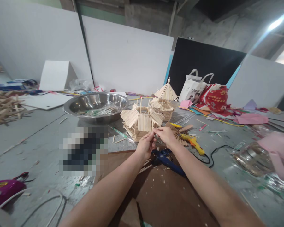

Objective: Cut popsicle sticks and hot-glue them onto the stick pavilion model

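Observation:
A small house model of wooden sticks (139, 121) stands on the grey table, with a taller stick pagoda (164, 97) just behind it. My left hand (145, 145) and my right hand (165, 135) meet at the model's front edge, fingers pinched together on a small stick piece between them that I can barely make out. Under my hands lie blue-handled pliers (167, 159) on a brown board (156, 192). A yellow glue gun (194, 143) lies right of my right hand.
A steel bowl (97, 105) holding thin sticks sits behind left. A pile of wooden sticks (3, 105) lies at far left. Bags (209, 94), coloured paper (252, 119) and a glass jar (253, 159) fill the right. A magenta tool (4, 187) and cables lie near left.

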Available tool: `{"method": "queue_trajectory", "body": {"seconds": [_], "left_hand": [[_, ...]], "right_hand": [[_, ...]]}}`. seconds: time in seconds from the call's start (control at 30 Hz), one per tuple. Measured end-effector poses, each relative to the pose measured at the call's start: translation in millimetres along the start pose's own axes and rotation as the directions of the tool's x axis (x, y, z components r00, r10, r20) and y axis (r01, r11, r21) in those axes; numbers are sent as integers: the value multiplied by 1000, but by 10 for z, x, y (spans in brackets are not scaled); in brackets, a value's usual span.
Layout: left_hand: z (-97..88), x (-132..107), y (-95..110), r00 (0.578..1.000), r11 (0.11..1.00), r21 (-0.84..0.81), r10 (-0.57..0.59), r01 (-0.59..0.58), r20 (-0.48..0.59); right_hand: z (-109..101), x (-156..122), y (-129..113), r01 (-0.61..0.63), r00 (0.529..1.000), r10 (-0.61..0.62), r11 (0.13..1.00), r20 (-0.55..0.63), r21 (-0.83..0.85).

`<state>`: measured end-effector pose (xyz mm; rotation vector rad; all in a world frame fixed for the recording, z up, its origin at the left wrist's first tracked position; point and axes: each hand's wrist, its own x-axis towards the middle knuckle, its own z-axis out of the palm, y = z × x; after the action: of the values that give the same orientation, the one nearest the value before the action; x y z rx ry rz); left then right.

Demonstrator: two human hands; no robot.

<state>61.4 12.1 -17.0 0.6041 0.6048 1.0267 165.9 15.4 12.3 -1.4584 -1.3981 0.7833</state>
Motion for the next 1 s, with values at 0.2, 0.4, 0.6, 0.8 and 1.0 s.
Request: {"method": "queue_trajectory", "body": {"seconds": [0.2,0.4,0.6,0.8,1.0], "left_hand": [[-18,47,12,1000,1000,-23,-10,10,3],[-40,90,15,999,999,-42,-32,32,12],[-28,88,44,997,996,-50,-66,67,27],[-15,78,87,992,991,-64,-117,120,53],[-26,71,93,993,993,-52,-100,103,60]], "right_hand": [[10,-22,-17,-14,999,13,999,39,33],[6,-42,-20,-16,995,12,999,100,36],[-101,-82,58,0,987,0,1000,162,-4],[-349,-268,135,-80,988,88,995,128,-67],[-483,-403,191,-175,977,176,984,120,-25]]}}
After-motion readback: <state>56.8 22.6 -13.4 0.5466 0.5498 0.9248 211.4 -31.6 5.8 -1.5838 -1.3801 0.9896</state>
